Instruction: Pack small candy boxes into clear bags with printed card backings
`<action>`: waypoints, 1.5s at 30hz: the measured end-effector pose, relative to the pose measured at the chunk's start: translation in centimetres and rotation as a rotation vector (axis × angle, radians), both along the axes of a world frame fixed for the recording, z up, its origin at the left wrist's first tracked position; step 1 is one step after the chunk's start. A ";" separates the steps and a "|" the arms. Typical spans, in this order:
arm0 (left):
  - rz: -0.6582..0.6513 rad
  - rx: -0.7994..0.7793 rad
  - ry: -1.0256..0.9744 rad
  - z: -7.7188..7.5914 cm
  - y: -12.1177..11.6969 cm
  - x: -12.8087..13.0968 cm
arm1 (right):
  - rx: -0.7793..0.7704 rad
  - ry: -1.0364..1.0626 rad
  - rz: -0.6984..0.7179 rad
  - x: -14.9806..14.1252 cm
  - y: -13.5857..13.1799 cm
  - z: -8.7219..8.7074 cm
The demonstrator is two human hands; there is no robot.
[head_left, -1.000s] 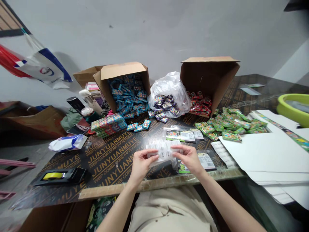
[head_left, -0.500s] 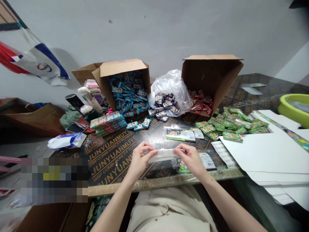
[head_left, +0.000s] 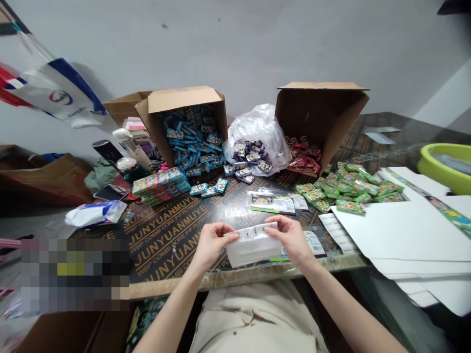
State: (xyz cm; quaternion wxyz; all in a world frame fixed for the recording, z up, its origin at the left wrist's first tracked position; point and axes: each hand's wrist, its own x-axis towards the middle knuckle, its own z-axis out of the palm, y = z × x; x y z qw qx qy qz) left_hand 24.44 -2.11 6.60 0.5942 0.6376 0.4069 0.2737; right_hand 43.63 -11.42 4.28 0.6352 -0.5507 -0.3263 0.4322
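Grey wall (head_left: pixel 250 44) stands behind a dark, letter-printed bench (head_left: pixel 158 255). Left carton (head_left: pixel 186 99), lying open toward the person: filled with blue packets (head_left: pixel 196 142), some spilling past its mouth. Clear plastic bag (head_left: pixel 272 130), beside it: purple packets (head_left: pixel 253 156) at the opening, several out on the bench. Right carton (head_left: pixel 344 115), also open-fronted: red packets (head_left: pixel 307 154) low inside, upper part bare. Yellow-green basin (head_left: pixel 429 164), far right: greyish contents, not identifiable. White sheet (head_left: pixel 253 247) with round printed marks is held above the bench near its front edge. Left hand (head_left: pixel 215 241) pinches one upper corner, thumb against fingers; right hand (head_left: pixel 293 240) pinches the other.
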 end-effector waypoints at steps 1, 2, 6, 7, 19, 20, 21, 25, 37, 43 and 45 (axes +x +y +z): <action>0.003 -0.001 -0.004 -0.1 0.0 0.0 | -0.012 0.022 0.008 0.1 0.1 -0.1; 0.006 -0.002 -0.006 -0.2 0.0 -0.1 | -0.027 0.032 0.013 0.1 0.1 -0.1; 0.008 -0.008 -0.005 -0.5 0.1 -0.2 | -0.026 -0.044 -0.035 0.1 -0.1 -0.2; 0.005 -0.009 -0.004 -0.6 0.1 -0.2 | -0.008 -0.095 -0.062 0.1 -0.1 -0.2; 0.000 0.018 0.007 -1.7 0.4 0.2 | 0.045 -0.348 -0.062 -0.2 0.0 -0.7; -0.002 0.016 0.008 -1.8 0.4 0.2 | 0.034 -0.374 -0.057 0.1 0.1 -0.8; -0.001 0.015 0.011 -1.8 0.5 0.1 | 0.017 -0.412 -0.044 0.5 0.2 -0.9; 0.061 0.023 0.027 -1.8 1.8 -1.2 | -0.122 -0.805 -0.035 4.6 0.5 -2.4; -0.031 -0.233 0.065 -2.8 7.0 -2.8 | -0.283 -0.797 0.177 14.4 -1.7 -2.8; -0.174 -0.155 0.193 -5.9 3.5 7.0 | -0.013 -0.248 -0.064 16.5 -1.5 2.3; -0.143 -0.056 0.280 -7.1 2.8 10.2 | -0.028 -0.288 0.021 15.3 -0.7 1.5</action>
